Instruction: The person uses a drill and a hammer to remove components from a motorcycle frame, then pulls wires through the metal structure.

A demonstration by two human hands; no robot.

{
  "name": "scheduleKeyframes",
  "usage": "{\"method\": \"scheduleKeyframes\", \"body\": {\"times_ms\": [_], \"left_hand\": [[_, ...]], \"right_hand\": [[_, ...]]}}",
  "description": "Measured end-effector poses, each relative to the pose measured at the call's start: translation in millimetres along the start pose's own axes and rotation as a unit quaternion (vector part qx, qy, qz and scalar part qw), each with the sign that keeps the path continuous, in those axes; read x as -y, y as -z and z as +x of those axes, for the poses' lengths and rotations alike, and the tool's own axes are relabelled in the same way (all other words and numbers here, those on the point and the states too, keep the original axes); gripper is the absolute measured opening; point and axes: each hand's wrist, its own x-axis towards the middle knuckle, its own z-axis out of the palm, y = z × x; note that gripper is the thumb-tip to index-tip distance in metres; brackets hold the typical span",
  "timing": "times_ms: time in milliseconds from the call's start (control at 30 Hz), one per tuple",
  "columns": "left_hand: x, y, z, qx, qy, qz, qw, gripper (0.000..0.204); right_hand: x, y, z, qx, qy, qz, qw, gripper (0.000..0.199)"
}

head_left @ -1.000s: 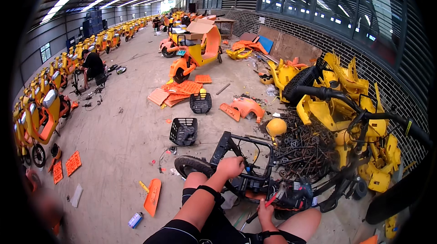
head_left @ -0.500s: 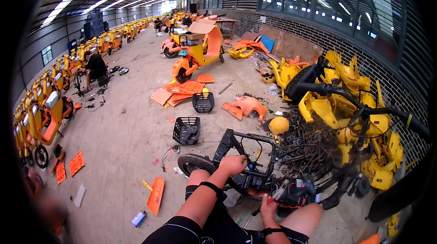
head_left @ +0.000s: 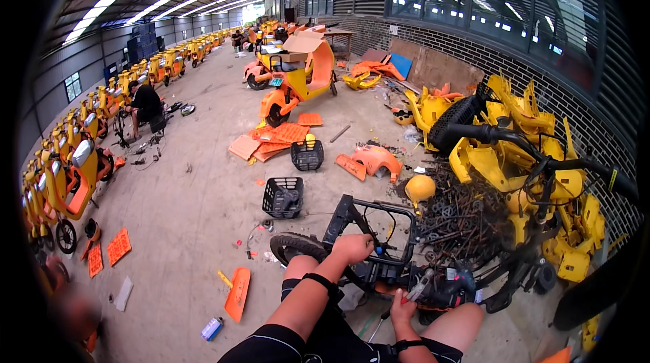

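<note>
A stripped black scooter frame [head_left: 407, 249] with a wheel [head_left: 292, 244] stands between my knees. My left hand [head_left: 353, 248] is closed in a fist at the frame's near side, close to a cable and a small blue part [head_left: 380, 250]. What it grips is hidden. My right hand [head_left: 402, 306] is wrapped round red-handled pliers [head_left: 422, 284], their metal jaws pointing up and away over the frame. A thin metal shaft [head_left: 378, 328] sticks out below the same hand. Beside the pliers, a dark power tool with red parts [head_left: 462, 286] lies on the frame.
Dark metal parts [head_left: 460, 217] are heaped right of the frame, beside yellow body panels [head_left: 504, 153]. Black baskets [head_left: 283, 198] and orange panels [head_left: 237, 294] lie on the floor, near a spray can [head_left: 212, 328]. Another person [head_left: 144, 103] sits at far left by rows of scooters [head_left: 74, 177].
The whole view has shifted slightly, so things appear a little farther right and lower. Both hands keep nearly the same places and grips.
</note>
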Motion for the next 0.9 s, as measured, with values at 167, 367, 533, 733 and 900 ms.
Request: {"method": "scheduleKeyframes", "body": {"times_ms": [167,367,533,733,900], "left_hand": [[7.4,-2.8,3.5,-0.007,-0.005,-0.009,1.000,0.038],[8.3,-4.6,5.0,-0.023,-0.019,-0.026,0.999,0.036],[2.6,-1.1,9.9,-0.043,-0.030,-0.021,0.998,0.036],[11.1,-5.3,5.7,-0.034,-0.005,-0.011,0.999,0.033],[4.2,-0.9,3.4,-0.037,-0.006,-0.014,0.999,0.032]], "right_hand": [[21.6,0.7,3.3,-0.005,-0.016,-0.075,0.997,0.045],[4.6,-7.7,4.5,0.017,0.054,-0.113,0.992,0.043],[-6.9,-23.6,16.1,-0.014,0.094,-0.060,0.994,0.040],[1.6,-16.6,-4.7,0.015,0.008,-0.003,1.000,0.035],[-18.1,-20.6,3.9,0.018,0.022,0.033,0.999,0.029]]}}
